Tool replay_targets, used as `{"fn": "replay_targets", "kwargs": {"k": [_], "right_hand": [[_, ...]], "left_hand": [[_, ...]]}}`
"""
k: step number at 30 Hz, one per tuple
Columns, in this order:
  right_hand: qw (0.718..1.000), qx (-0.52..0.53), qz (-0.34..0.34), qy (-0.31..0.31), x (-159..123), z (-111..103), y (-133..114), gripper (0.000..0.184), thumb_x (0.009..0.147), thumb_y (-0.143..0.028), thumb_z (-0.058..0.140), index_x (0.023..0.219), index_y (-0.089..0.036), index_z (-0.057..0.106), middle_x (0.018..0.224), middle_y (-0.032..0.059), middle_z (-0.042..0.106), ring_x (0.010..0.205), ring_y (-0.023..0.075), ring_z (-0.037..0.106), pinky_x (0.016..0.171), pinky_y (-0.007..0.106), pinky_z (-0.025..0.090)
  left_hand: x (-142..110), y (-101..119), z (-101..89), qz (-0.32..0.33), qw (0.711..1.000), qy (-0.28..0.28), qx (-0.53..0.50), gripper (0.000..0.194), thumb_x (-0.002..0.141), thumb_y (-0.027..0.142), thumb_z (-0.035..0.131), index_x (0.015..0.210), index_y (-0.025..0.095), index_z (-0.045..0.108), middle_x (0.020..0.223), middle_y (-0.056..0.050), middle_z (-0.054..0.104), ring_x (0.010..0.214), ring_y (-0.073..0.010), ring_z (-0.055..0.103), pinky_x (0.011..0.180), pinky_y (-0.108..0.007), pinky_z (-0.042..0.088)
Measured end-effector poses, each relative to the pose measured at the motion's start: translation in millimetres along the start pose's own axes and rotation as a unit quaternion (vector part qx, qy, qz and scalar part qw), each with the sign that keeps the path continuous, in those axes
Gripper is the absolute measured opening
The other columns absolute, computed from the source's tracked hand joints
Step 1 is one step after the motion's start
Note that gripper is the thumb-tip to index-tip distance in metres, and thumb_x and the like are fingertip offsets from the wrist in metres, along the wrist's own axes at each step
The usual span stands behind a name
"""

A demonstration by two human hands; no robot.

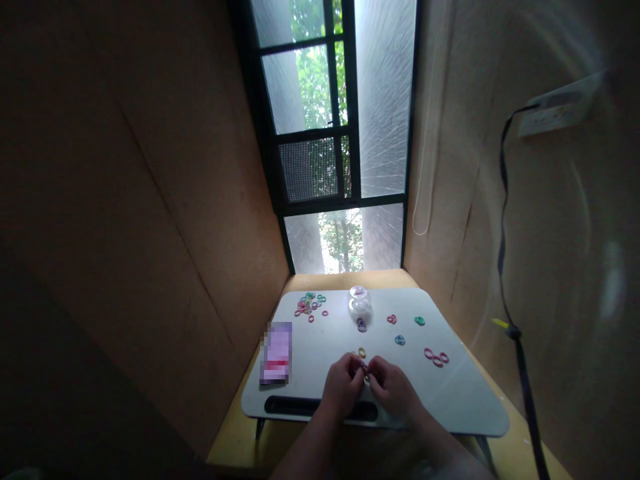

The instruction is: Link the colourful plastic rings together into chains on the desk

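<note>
My left hand (344,383) and my right hand (393,387) meet near the front of the white folding table (310,373). Their fingertips are pinched together on small hair ties (365,371), purplish and yellow, mostly covered by the fingers. Just beyond the fingertips lies a yellow hair tie (362,351). A purple cluster of hair ties (361,325) sits farther back, before a clear plastic jar (360,307). To the right are a blue cluster (399,340), a red cluster (392,319), a green cluster (419,321) and several pink-red hair ties (437,358).
A loose pile of mixed hair ties (307,305) lies at the back left. A phone (277,353), its screen blurred, rests at the left edge. The table has a dark slot (290,405) along its front. Walls stand close on both sides; a black cable (503,253) hangs right.
</note>
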State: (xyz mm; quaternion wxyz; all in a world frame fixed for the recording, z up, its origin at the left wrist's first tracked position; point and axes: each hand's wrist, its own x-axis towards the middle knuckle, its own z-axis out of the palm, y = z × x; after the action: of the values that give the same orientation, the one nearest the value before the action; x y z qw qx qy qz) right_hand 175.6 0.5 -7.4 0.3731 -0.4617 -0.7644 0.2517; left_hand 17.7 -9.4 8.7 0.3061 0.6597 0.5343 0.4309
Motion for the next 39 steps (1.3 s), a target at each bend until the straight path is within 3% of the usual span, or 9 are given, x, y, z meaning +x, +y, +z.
{"fn": "replay_targets", "kwargs": {"k": [15, 23, 33, 39], "right_hand": [[0.999, -0.034, 0.001, 0.02, -2.6, 1.0, 0.2, 0.009, 0.083, -0.025, 0.047, 0.074, -0.023, 0.046, 0.063, -0.0032, 0.055, 0.058, 0.0144, 0.051, 0.056, 0.025, 0.033], [0.999, -0.049, 0.009, 0.017, -3.3, 0.7, -0.8, 0.005, 0.08, -0.023, 0.047, 0.075, -0.023, 0.047, 0.064, -0.0028, 0.057, 0.059, 0.0144, 0.053, 0.057, 0.024, 0.033], [0.999, -0.044, 0.007, 0.015, -4.6, -1.9, -4.0, 0.012, 0.083, -0.028, 0.048, 0.073, -0.023, 0.046, 0.06, -0.004, 0.052, 0.055, 0.0135, 0.048, 0.055, 0.024, 0.03], [0.999, -0.016, 0.012, 0.029, -4.0, -2.1, -4.7, 0.015, 0.084, -0.028, 0.049, 0.07, -0.023, 0.043, 0.058, -0.0054, 0.047, 0.055, 0.0125, 0.044, 0.054, 0.024, 0.03]], "left_hand": [[-2.4, -7.8, 0.3, 0.014, 0.999, -0.028, 0.016, 0.013, 0.081, 0.029, 0.06, 0.076, 0.018, 0.06, 0.063, 0.003, 0.058, 0.059, -0.0115, 0.05, 0.058, -0.022, 0.037], [-3.7, -4.1, -0.7, 0.03, 0.998, -0.046, -0.029, 0.018, 0.084, 0.025, 0.055, 0.092, 0.019, 0.069, 0.082, -0.001, 0.069, 0.072, -0.0141, 0.059, 0.068, -0.023, 0.045], [-3.3, -7.3, 0.1, 0.004, 1.0, -0.02, 0.015, 0.011, 0.08, 0.027, 0.059, 0.081, 0.019, 0.066, 0.066, 0.003, 0.062, 0.062, -0.012, 0.054, 0.06, -0.022, 0.041], [-2.9, -8.8, 0.2, -0.003, 1.0, -0.026, 0.008, 0.019, 0.082, 0.037, 0.062, 0.078, 0.018, 0.064, 0.064, 0.003, 0.06, 0.059, -0.0112, 0.052, 0.058, -0.022, 0.04]]}}
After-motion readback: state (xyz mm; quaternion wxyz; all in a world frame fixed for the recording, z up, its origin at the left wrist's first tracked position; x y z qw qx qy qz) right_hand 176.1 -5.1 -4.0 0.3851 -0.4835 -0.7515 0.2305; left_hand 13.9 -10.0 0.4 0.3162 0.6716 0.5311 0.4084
